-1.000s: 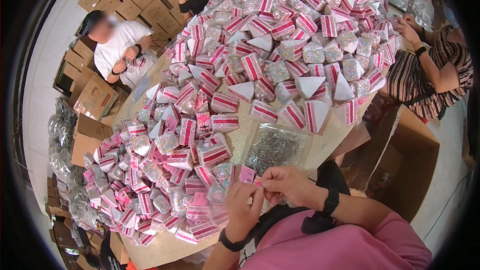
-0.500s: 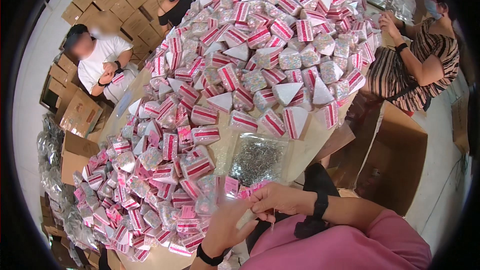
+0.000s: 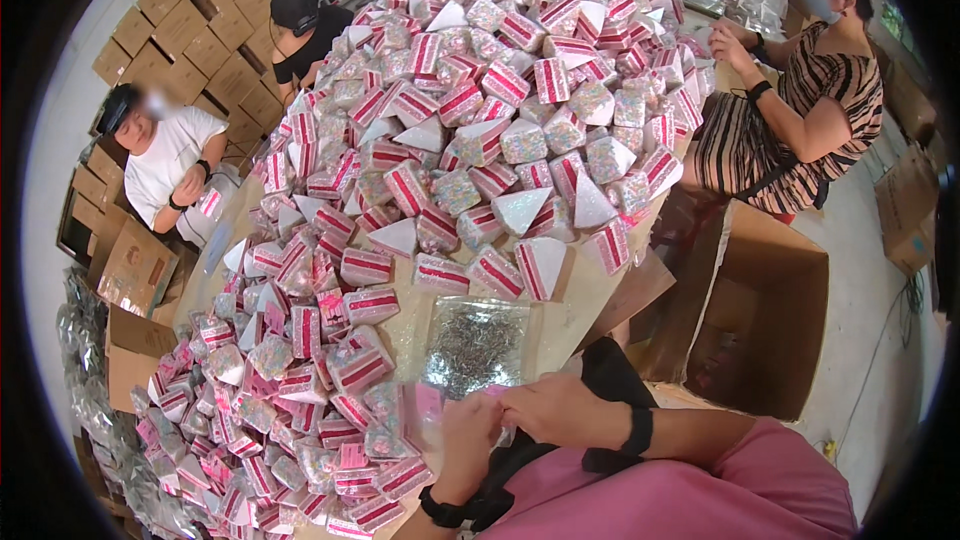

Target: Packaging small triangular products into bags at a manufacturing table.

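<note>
My left hand (image 3: 468, 440) and my right hand (image 3: 550, 408) meet at the table's near edge, fingers closed and pressed together. A small bit of pink shows at the fingertips; what each holds is mostly hidden. Left of my left hand lies a pink card (image 3: 428, 404) beside clear plastic. Just beyond the hands sits a flat clear bag or tray (image 3: 478, 345) of small dark metal pieces. A great heap of cake-slice-shaped pieces (image 3: 520, 210), white with pink-red stripes and wrapped in clear film, covers much of the table.
An open cardboard box (image 3: 770, 310) stands on the floor at right. One person in a striped top (image 3: 830, 110) sits far right; another in a white shirt (image 3: 175, 165) and one in black (image 3: 310, 45) are at left. Stacked cartons (image 3: 190, 30) line the back wall.
The view has shifted, so the table's contents sit further left and lower. My left hand has turned and its fingers have closed in against my right hand's.
</note>
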The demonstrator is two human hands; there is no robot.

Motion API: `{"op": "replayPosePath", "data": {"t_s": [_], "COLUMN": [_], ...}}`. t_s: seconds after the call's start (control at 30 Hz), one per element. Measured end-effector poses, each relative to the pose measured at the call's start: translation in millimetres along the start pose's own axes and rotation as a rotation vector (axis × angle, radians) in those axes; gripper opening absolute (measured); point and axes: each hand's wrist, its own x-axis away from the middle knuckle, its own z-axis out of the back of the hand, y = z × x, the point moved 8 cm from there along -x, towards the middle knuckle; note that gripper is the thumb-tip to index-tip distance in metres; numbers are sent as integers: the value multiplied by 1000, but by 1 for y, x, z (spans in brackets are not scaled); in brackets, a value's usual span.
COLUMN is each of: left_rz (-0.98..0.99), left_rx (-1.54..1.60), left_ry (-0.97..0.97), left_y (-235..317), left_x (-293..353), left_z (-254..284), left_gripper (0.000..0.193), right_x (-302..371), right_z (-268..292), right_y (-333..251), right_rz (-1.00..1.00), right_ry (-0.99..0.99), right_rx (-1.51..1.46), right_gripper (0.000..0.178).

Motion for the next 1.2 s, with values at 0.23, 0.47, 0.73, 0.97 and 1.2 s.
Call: {"op": "replayPosePath", "data": {"t_s": [0.23, 0.47, 0.73, 0.97, 1.2], "left_rz": [-296, -716, -639, -792, -200], "left_rx": [-413, -988, -1058, -835, 43], "left_ry": [-250, -53, -23, 181, -82], "left_y": [49, 104, 83, 71, 46], "left_x": [-29, -104, -160, -155, -142], "left_z": [-93, -206, -220, -155, -115], "left_gripper": [18, 61, 30, 39, 46], "right_x": [71, 148, 177, 168, 168], "right_z": [67, 67, 64, 64, 64], "right_y": [69, 128, 137, 152, 175], "right_rz": [-266, -800, -856, -817, -833], "right_ry": [350, 376, 408, 431, 533], "right_rx": [-289, -688, -720, -802, -889], "right_gripper": [11, 12, 10, 11, 9]}}
